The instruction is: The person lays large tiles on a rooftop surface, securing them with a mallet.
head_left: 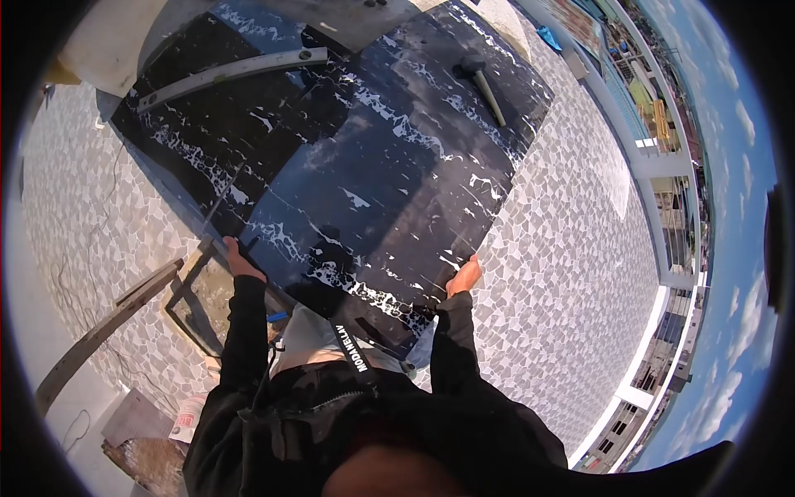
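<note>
A large black tile [364, 195] with white marble-like veins lies in front of my body. My left hand [242, 258] has its fingers curled around the tile's near-left edge. At the right edge, my right hand [464, 277] grips the same tile, with some of its fingers hidden beneath. On the far right part of the tile rests a mallet [489, 93] with a dark head and pale handle. Another dark veined tile [195, 137] is on the left, and a long spirit level [232, 76] lies across it. What supports the tiles is mostly hidden.
A wooden plank [112, 331] slants at the left beside a wooden frame [195, 306]. Cables run over the stone-patterned floor [563, 273]. A white bucket [189, 416] stands at lower left. A low parapet [650, 167] borders the right side.
</note>
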`<state>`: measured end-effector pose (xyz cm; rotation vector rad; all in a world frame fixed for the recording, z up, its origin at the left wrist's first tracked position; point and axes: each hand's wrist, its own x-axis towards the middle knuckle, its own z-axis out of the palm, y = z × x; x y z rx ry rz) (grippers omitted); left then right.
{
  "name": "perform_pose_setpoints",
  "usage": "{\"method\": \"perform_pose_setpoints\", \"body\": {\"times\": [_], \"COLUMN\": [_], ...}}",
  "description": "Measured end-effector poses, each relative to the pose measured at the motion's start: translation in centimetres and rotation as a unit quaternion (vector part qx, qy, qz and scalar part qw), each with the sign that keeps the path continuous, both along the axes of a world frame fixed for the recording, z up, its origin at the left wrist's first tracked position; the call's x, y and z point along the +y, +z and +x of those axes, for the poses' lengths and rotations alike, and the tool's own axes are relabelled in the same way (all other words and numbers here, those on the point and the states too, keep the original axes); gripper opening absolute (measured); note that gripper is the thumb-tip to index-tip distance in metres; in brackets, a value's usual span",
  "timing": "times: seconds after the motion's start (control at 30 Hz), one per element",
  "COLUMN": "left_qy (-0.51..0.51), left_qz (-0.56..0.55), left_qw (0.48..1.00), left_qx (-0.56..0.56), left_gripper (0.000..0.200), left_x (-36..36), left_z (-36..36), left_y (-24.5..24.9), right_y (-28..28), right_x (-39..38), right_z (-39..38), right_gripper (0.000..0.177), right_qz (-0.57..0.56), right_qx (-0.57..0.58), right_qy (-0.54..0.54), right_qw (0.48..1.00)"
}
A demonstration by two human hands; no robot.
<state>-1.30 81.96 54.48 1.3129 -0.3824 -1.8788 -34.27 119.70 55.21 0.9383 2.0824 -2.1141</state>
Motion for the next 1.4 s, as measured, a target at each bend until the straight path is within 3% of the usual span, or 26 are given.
{"method": "perform_pose_setpoints", "body": {"times": [0.13,0.33,0.67,0.8,1.1,1.13,1.17,1.2,1.27,1.33,1.4], "left_qy": [0.005,-0.001,0.02,0.019,0.012,0.005,-0.012,-0.03,-0.065,-0.057,-0.069], "left_qz": [0.011,0.001,0.029,0.036,0.046,0.046,0.046,0.051,0.058,0.099,-0.001], "left_qw": [1.0,1.0,0.999,0.999,0.999,0.999,0.998,0.998,0.996,0.992,0.997], "left_qx": [-0.015,0.006,-0.011,0.016,0.023,0.024,0.029,0.02,-0.001,-0.062,0.034], "left_gripper": [0.059,0.065,0.061,0.056,0.053,0.053,0.053,0.058,0.068,0.068,0.067], "left_x": [-0.1,-0.9,-1.2,-1.4,-1.7,-1.9,-2.1,-2.1,-2.3,-1.9,-1.2], "left_z": [-0.9,0.1,-0.2,-0.5,-0.4,-0.4,-0.4,-0.2,0.2,-0.4,0.3], "left_y": [2.1,-1.2,-0.5,0.2,0.3,0.1,-0.2,-0.5,-0.6,1.3,0.3], "right_y": [-2.5,-0.7,-3.7,-0.9,1.4,-3.3,-2.0,-0.6,1.2,0.5,0.6], "right_x": [0.7,-0.7,0.7,-0.5,-1.5,1.0,0.4,-0.7,-1.4,-1.0,-1.6], "right_z": [-0.6,0.1,-0.5,0.2,0.8,-0.8,-0.2,0.2,0.7,0.2,0.3], "right_gripper": [0.037,0.037,0.036,0.042,0.047,0.048,0.049,0.049,0.05,0.052,0.057], "right_qz": [0.015,0.028,0.055,-0.025,0.009,0.031,0.057,0.081,0.027,0.051,0.112], "right_qx": [0.038,0.015,0.063,-0.003,-0.056,-0.013,-0.027,-0.042,-0.068,-0.089,-0.075], "right_qy": [0.005,-0.01,0.034,0.067,0.062,0.079,0.067,0.056,0.053,0.073,0.067], "right_qw": [0.999,0.999,0.996,0.997,0.996,0.996,0.996,0.994,0.996,0.992,0.989]}}
